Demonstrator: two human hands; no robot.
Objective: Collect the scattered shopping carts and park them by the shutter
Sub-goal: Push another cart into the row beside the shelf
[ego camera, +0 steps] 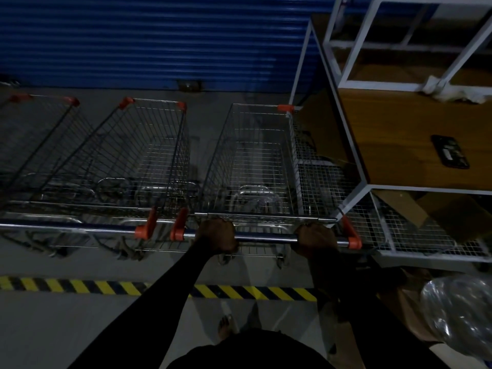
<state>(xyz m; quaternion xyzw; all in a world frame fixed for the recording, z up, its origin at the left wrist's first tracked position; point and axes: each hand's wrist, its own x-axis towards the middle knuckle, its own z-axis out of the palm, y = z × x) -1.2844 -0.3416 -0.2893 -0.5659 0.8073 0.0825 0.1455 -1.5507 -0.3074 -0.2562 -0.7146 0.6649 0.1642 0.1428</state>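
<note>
A wire shopping cart [255,161] with orange corner caps stands in front of me, nose toward the blue shutter [149,41]. My left hand [217,235] grips its handle bar [266,237] near the left end. Near the right end my right hand [315,238] grips the same bar. Two more carts are parked side by side to the left: one next to mine [143,155] and one at the far left [34,139], both facing the shutter.
A wooden table with a white metal frame [399,145] stands close against the cart's right side, a phone [450,151] on it. A black-and-yellow hazard stripe [106,287] crosses the floor behind the carts. A plastic-wrapped bundle [458,312] lies at lower right.
</note>
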